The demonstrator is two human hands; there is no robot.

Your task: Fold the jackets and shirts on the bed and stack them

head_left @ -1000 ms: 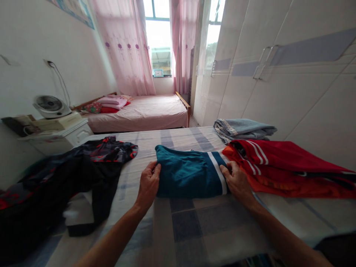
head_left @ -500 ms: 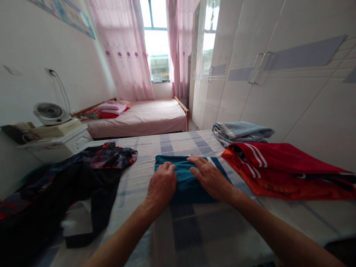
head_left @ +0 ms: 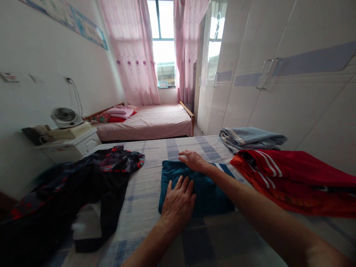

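Observation:
A folded teal garment (head_left: 207, 189) with a white stripe near its far right corner lies on the checked bed sheet (head_left: 150, 200). My left hand (head_left: 179, 198) rests flat on its near left part, fingers spread and pointing away from me. At the garment's far edge is my right hand (head_left: 193, 161), its fingers stretched to the left and slightly bent. The undersides of its fingertips are hidden, and I see nothing held in them. My right forearm crosses over the garment's right side.
Left lies a rumpled black garment (head_left: 94, 196) with red and grey patterning. To the right are red clothing with white stripes (head_left: 294, 168), orange clothing (head_left: 292, 202) and folded light-blue jeans (head_left: 253, 138). Beyond stand a pink-covered bed (head_left: 158, 120), a fan (head_left: 66, 116) and a white wardrobe (head_left: 250, 100).
My left hand has flattened and moved right across the teal garment, nearer to me. My right hand has shifted to the far edge, its fingers turned left. The view has shifted slightly.

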